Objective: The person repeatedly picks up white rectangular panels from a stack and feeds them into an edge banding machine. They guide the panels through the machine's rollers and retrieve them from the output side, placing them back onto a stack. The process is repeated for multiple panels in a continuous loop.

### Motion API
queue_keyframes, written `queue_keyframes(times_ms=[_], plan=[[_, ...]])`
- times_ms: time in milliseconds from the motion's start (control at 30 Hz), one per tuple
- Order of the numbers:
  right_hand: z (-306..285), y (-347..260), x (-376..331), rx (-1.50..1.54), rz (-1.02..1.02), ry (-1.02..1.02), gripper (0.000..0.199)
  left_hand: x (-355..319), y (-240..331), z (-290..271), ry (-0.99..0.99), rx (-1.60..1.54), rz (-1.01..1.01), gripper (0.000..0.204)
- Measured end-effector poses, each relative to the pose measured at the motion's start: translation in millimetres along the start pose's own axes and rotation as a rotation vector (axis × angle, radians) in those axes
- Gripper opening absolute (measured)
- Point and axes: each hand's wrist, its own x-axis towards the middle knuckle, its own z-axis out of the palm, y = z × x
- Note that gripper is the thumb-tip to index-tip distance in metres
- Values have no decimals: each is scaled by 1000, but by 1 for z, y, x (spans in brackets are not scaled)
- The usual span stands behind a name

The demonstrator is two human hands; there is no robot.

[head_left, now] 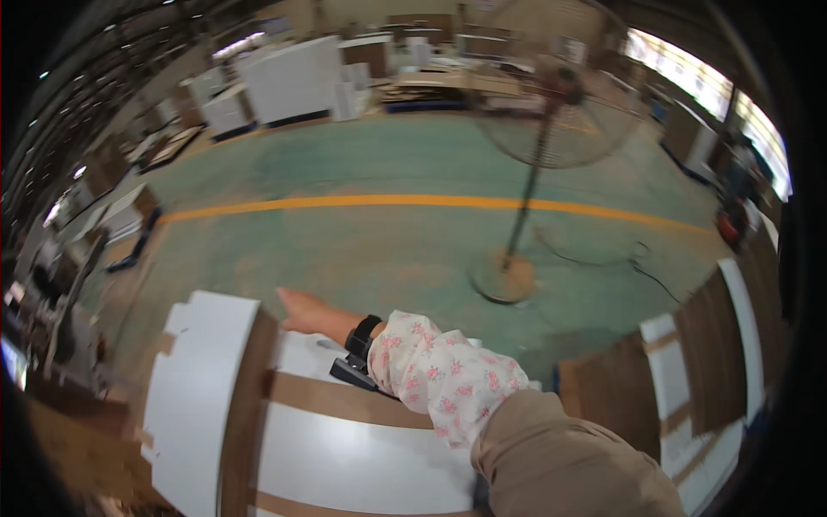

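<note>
White stack: a pale block of flat, white-faced boards with a brown side (pixel 194 405) stands at lower left; its long axis runs away from the person, leaning slightly rightward toward its far end.
Stack's brown side: the long, dark brown flank (pixel 245 405) faces right, toward the arm.
Left hand: outside the view, so its fingers cannot be judged.
Key relation: the stack lies to the left of and nearer the person than the fingertips, which are just beside the far end of its brown side; the right hand is the only one near it.
Right hand: the bare hand (pixel 303 312) reaches leftward across the boards, its direction crossing the stack's long axis.
Right fingers: stretched out to the left and blurred; I cannot tell whether they are together or apart, nor whether they touch the brown side. No held object shows.
Wrist: a black strap with a dark, boxy device (pixel 356 345) sits behind the hand.
Boards below the forearm: glossy white panels crossed by brown bands (pixel 362 457) lie directly right of the stack.
Sleeve: a white cuff with pink flowers (pixel 452 379) meets tan cloth.
Fan: a tall, round-based pedestal fan (pixel 527 194) stands farther off, on the green floor.
Far right: more brown and white boards (pixel 603 388).
</note>
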Motion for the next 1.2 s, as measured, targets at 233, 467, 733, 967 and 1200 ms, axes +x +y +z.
queue_keyframes(times_ms=[233,467,733,967,1200], plan=[[-161,49,-336,877,399,197,47,-87,7,103,-432,-191,51,31],[-154,43,-783,1102,879,1000,14,-189,-9,207,-967,-285,-4,33],[-251,15,-1037,-361,1163,2234,57,-295,-39,313,-1511,-57,-138,36],[-329,33,-1084,-85,1006,2331,52,-398,76,560,-1872,123,205,28],[-340,54,-1074,-12,780,2333,55,-643,348,737,-1663,-129,697,35]])
